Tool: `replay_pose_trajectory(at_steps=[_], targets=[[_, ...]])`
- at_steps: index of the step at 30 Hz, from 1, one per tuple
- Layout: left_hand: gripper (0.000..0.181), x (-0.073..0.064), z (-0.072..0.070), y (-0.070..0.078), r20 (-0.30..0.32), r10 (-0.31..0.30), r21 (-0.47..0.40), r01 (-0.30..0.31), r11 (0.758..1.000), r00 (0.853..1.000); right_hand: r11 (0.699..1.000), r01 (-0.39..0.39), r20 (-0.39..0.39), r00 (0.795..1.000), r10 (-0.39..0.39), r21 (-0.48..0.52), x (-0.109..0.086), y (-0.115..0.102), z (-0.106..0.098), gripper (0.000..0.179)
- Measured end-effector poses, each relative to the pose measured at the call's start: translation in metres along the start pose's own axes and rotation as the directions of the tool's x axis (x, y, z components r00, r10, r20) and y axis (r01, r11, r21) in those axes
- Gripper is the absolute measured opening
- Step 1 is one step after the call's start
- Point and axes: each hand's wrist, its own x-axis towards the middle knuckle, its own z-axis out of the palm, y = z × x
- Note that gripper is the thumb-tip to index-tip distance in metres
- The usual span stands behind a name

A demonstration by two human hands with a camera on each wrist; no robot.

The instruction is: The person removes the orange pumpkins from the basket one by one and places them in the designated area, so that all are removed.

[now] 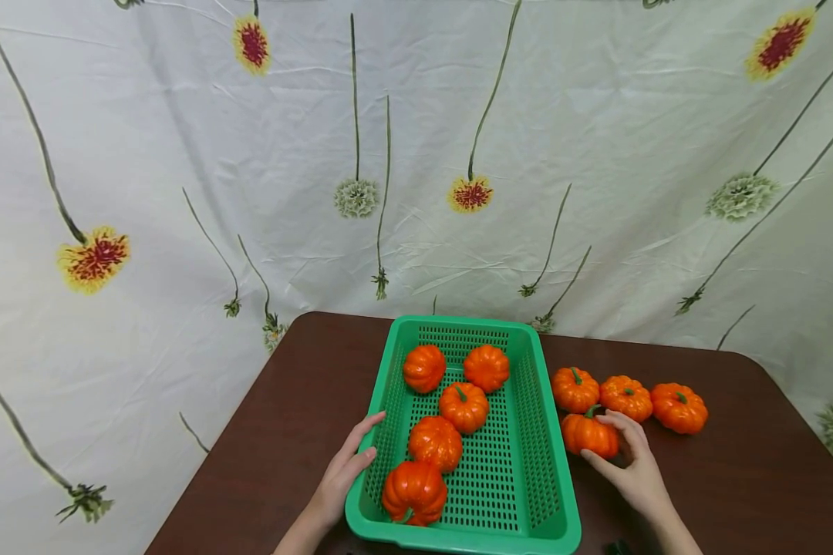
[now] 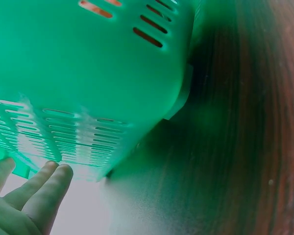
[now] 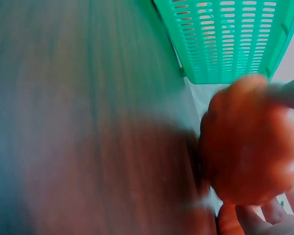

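A green plastic basket (image 1: 517, 478) with slotted walls stands on the table, several small orange pumpkins (image 1: 435, 444) inside it. My left hand (image 1: 336, 478) is at the basket's left side, its fingers extended along the wall; the left wrist view shows these fingers (image 2: 49, 196) against the slotted side. Just right of the basket, my right hand (image 1: 632, 466) holds an orange pumpkin (image 1: 588, 437) with a green stem, thumb on the near side and fingers on the far side. In the right wrist view this pumpkin (image 3: 250, 147) looks blurred and fills the space between thumb and fingers.
Behind the held pumpkin, three more pumpkins (image 1: 626, 398) form a row right of the basket. The dark brown table (image 1: 278, 432) reaches back to a white flowered cloth (image 1: 284, 154). A small dark object (image 1: 618, 547) lies at the front edge by my right wrist.
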Motion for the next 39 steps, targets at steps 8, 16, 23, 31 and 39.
replay_pose_trajectory(at_steps=[8,16,23,31,39], targets=[[0.043,0.000,0.000,0.000,0.008,0.006,0.004,-0.006,1.000,1.000,1.000,-0.020,-0.004,1.000,0.020,0.020,-0.002,0.004,0.004,0.075],[0.043,0.001,-0.001,0.000,0.013,0.010,-0.003,-0.010,1.000,1.000,0.990,-0.142,-0.016,0.990,0.141,-0.012,-0.001,0.002,0.006,0.091],[0.043,0.001,-0.001,0.001,0.008,-0.003,-0.002,0.003,1.000,1.000,0.987,-0.160,0.035,0.987,0.160,-0.004,0.000,0.002,0.003,0.100],[0.043,0.001,0.000,0.001,0.005,0.000,0.001,0.000,1.000,1.000,0.992,-0.123,0.040,0.992,0.123,-0.019,0.006,-0.010,-0.006,0.089],[0.044,0.001,0.000,0.000,0.005,-0.002,-0.012,0.002,1.000,1.000,0.994,-0.101,0.013,0.995,0.101,0.045,0.020,-0.042,-0.013,0.070]])
